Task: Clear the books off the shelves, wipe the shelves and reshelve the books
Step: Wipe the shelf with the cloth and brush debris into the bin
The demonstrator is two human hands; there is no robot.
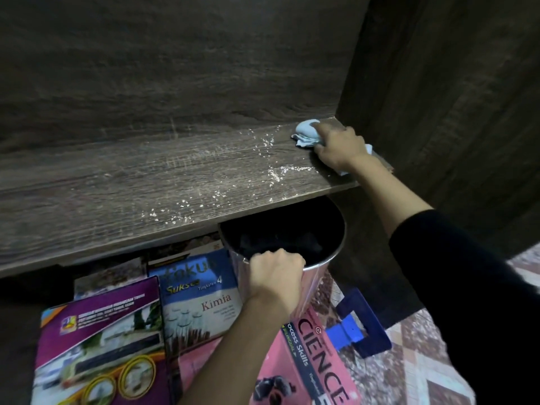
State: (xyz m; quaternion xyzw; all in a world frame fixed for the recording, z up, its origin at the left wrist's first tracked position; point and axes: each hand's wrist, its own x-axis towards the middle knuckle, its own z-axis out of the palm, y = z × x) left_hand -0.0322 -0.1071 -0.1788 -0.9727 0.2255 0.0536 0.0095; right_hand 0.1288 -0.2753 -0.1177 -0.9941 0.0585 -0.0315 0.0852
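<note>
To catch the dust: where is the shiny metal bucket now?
Head view, right of centre: the shiny metal bucket is under the front edge of the dark wooden shelf, its rim gripped by the left hand.

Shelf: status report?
Right hand holds cloth on shelf, right end. Left hand grips bin under the front edge. Crumbs strewn across; books lie below.

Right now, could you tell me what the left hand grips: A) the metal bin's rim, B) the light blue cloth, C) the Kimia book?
A: the left hand curls over the rim of the metal bin; the right hand holds the light blue cloth on the shelf.
</note>
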